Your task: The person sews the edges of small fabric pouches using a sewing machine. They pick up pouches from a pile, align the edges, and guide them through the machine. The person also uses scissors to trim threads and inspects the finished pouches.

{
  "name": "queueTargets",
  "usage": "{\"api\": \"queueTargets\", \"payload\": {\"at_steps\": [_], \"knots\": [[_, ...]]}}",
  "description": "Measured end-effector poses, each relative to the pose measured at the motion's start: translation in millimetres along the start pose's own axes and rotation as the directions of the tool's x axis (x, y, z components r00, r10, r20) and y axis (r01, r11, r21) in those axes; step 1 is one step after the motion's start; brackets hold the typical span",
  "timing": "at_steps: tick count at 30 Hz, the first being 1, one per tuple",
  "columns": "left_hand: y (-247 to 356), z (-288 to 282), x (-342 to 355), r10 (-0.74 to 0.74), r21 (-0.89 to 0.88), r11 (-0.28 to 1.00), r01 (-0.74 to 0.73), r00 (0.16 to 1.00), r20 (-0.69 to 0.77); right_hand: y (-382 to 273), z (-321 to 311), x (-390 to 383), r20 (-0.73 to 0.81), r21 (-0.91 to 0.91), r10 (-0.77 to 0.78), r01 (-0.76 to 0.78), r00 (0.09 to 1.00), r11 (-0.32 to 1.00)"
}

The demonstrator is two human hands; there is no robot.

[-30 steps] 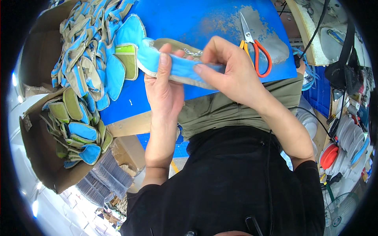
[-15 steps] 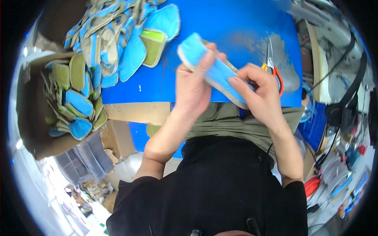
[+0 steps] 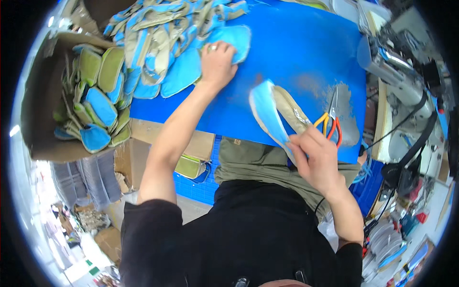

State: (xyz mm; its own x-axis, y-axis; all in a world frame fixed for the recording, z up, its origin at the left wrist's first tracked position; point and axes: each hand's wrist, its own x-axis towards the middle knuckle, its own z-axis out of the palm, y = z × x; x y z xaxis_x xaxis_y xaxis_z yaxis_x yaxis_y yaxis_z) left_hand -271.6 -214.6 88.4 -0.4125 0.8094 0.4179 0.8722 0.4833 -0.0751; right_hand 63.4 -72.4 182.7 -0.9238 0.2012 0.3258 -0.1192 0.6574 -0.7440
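Note:
My right hand (image 3: 315,155) is closed, pinching one end of a blue-and-beige fabric band (image 3: 267,107) over the table's near edge. The band is folded into a narrow V, its loose end pointing up and away. At the far left, my left hand (image 3: 218,66) lies with curled fingers on the sole-shaped fabric pieces, right where a green-faced piece is mostly hidden under it. Beside that hand lie a blue sole-shaped piece (image 3: 237,40) and another blue one (image 3: 180,76). A heap of blue-and-beige bands (image 3: 162,36) spreads behind them.
On the blue table (image 3: 282,48), scissors (image 3: 333,117) with orange and yellow handles lie at the right. A cardboard box (image 3: 40,105) full of blue and green sole-shaped pieces stands left. A sewing machine (image 3: 399,67) is at the right; a blue crate (image 3: 191,189) sits below.
My left hand has let go of the band and reached left to the sole-shaped pieces. My right hand keeps the band, which has opened into a V. The whole view has shifted.

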Motion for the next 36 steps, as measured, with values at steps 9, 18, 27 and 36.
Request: {"api": "queueTargets", "payload": {"at_steps": [9, 18, 27, 36], "knots": [[-9.7, -145.6, 54.1, -0.543, -0.987, -0.108, 0.117, 0.825, 0.157, -33.6, -26.3, -14.3, 0.12, -0.174, -0.157, 0.176, 0.98, 0.969], [12.7, -161.3, 26.0, -0.315, -0.877, -0.481, 0.011, 0.931, 0.185, -52.1, -52.9, -10.1, 0.137, -0.198, -0.274, 0.297, 0.952, 0.934], [53.3, -173.4, 32.1, -0.263, -0.983, -0.122, 0.138, 0.95, 0.166, -57.2, -69.8, -12.5, 0.092, -0.27, -0.313, 0.326, 0.945, 0.906], [153.3, -207.4, 53.2, 0.371, -0.807, 0.586, -0.077, 0.91, 0.183, -13.7, -57.7, 11.9, -0.291, -0.01, -0.139, 0.142, 0.947, 0.99]]}}
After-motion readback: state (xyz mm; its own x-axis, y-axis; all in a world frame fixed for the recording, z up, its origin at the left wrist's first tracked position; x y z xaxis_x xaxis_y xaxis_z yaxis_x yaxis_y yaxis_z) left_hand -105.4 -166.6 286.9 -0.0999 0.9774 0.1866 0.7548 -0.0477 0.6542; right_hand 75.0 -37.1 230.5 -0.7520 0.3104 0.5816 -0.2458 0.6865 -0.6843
